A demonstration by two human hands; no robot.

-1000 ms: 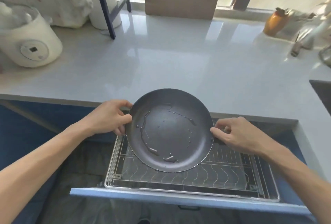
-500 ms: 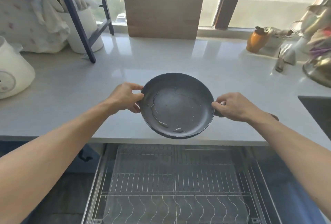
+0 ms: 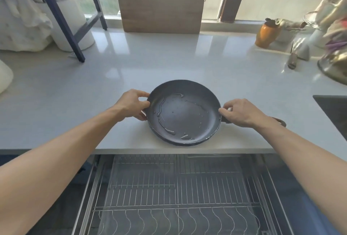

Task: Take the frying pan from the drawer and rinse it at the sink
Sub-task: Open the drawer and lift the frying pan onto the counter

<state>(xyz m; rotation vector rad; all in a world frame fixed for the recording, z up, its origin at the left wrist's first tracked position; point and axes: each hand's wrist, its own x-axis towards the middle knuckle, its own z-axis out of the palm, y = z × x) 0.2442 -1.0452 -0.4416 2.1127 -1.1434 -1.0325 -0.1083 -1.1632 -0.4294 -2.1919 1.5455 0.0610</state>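
Observation:
A dark round frying pan with streaks of water inside is over the near edge of the pale countertop; I cannot tell whether it rests on it. My left hand pinches its left rim. My right hand grips the right rim where the brown handle starts, and most of that handle is hidden under my wrist. Below, the drawer stands pulled out, showing its bare wire rack. The dark corner of the sink shows at the right edge.
A wooden board leans against the window at the back. At the left stand a dark blue metal frame, a white cylinder and a white cloth bundle. An orange jar and shiny kitchenware crowd the right.
Both hands lifted the pan up out of the drawer rack and carried it away from me over the countertop's near edge. The drawer stays open.

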